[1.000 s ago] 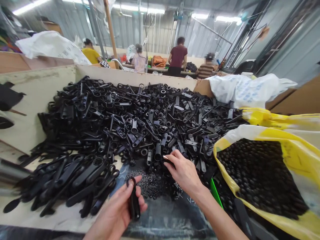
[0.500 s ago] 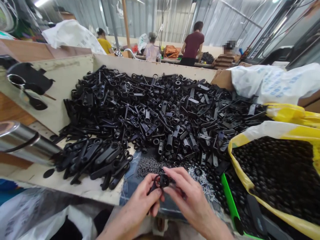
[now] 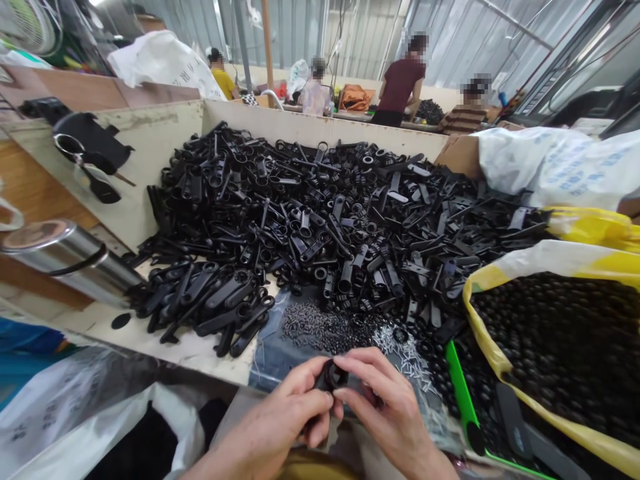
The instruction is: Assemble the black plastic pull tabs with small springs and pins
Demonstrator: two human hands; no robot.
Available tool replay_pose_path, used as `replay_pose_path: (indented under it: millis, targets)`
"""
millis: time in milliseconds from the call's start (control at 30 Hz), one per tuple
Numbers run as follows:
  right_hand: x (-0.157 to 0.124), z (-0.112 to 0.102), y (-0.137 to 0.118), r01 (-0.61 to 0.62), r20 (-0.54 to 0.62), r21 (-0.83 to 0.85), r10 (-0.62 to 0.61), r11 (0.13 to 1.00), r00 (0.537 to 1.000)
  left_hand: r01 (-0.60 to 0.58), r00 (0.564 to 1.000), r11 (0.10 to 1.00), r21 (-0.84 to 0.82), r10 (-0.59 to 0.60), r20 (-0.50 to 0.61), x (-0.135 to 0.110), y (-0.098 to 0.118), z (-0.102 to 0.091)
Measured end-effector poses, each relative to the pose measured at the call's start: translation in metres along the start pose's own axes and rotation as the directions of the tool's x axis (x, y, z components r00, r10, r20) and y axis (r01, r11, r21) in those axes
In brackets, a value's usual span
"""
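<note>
Black part (image 3: 335, 375), one: between both hands; left hand (image 3: 295, 407) grips it, right hand (image 3: 387, 400) pinches its round end; long axis hidden.

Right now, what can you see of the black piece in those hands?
The black piece looks like plastic, its rounded, ring-like end showing a dark hollow. It sits between the left hand and the right hand, touched by both, near the front edge of the dark sheet. The hands hide the rest, so its full shape can't be told.
</note>
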State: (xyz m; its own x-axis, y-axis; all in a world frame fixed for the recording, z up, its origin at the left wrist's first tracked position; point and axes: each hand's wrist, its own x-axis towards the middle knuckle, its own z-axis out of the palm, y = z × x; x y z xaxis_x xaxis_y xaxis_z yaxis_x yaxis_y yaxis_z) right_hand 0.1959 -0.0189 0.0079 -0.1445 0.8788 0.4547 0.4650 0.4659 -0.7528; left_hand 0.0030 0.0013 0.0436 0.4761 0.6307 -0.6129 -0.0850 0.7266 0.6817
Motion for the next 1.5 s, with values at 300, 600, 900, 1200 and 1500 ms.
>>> replay_pose_path:
  millis: [300,600,900,1200,1500]
  targets:
    - [-0.010,-0.002,0.002,0.006,0.000,0.012,-0.006,1.000,1.000,-0.067,0.992,0.985,0.162,0.048,0.119,0.004,-0.006,0.000]
    - [-0.008,-0.018,0.003,0.144,0.171,-0.009,-0.141,0.989,0.975,-0.016,0.997,0.950,0.312,-0.007,0.073,-0.001,-0.012,-0.005]
    - [-0.023,-0.024,-0.001,0.231,0.255,-0.164,-0.185,0.959,0.949,-0.185,0.978,0.879,0.439,0.121,0.170,-0.007,-0.006,0.001]
    - [-0.019,-0.033,-0.013,0.354,0.272,-0.284,-0.279,0.891,0.921,-0.114,0.992,0.789,0.603,0.122,0.029,-0.017,-0.014,0.004]
    - [-0.027,-0.031,-0.014,0.388,0.264,-0.279,-0.319,0.878,0.910,-0.175,0.985,0.759,0.627,0.142,0.103,-0.021,-0.010,0.006]
